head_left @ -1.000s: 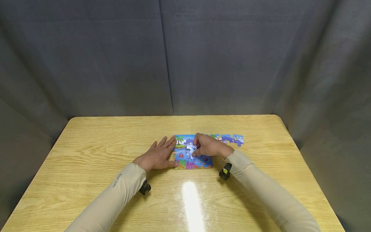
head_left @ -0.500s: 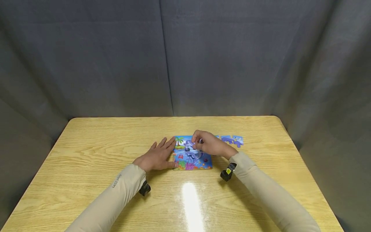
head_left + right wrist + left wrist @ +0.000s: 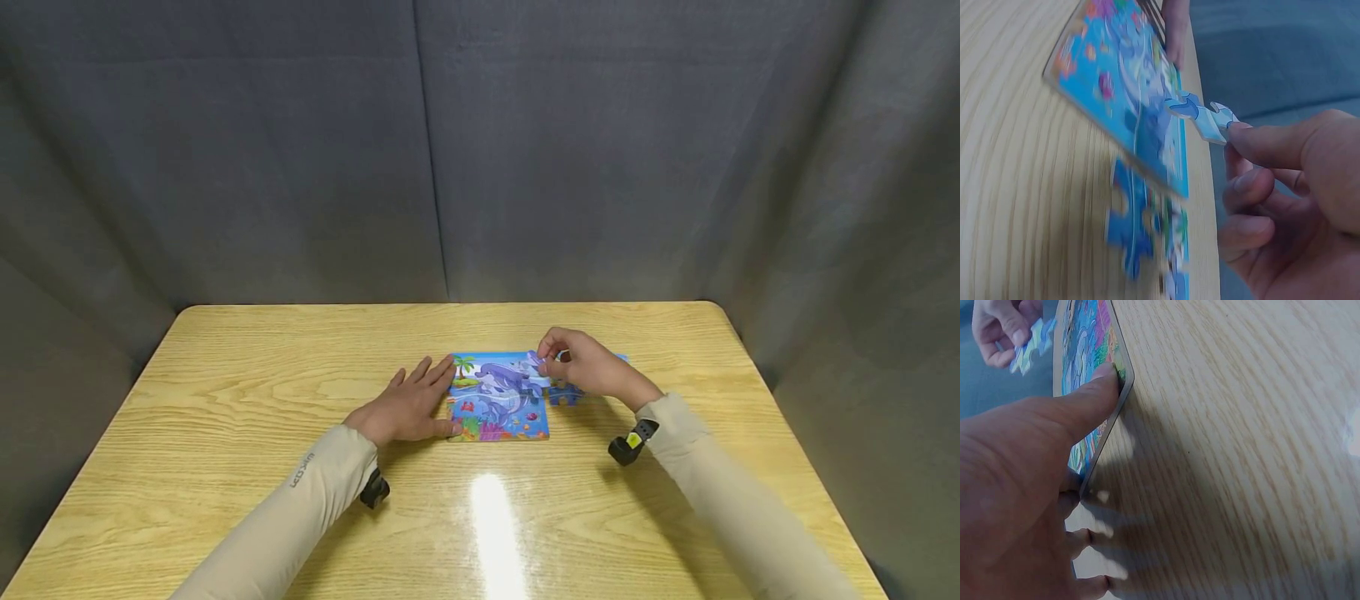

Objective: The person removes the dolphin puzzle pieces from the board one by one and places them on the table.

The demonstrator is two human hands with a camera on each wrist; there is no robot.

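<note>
A jigsaw board (image 3: 467,428) with a dolphin, palm tree and crab picture lies mid-table. My left hand (image 3: 405,406) rests at its left side, fingers spread and straight, with the thumb (image 3: 1099,387) on the lower-left corner. Over the board's right part, my right hand (image 3: 592,365) pinches a pale blue and purple puzzle piece (image 3: 1200,117) between thumb and fingers. In the right wrist view this piece is raised and tilted above the picture. Loose puzzle pieces (image 3: 1129,215) lie right of the board, partly hidden under the right hand in the head view.
The wooden table (image 3: 300,350) has a bright light reflection (image 3: 498,533) near its front. Grey curtains (image 3: 315,167) stand behind it and at both sides. A black wrist camera (image 3: 626,450) hangs below the right wrist, another camera (image 3: 375,487) below the left.
My right hand has lifted from the dolphin area and moved right, now with a piece between its fingers; more of the dolphin shows. The left hand has stayed in place.
</note>
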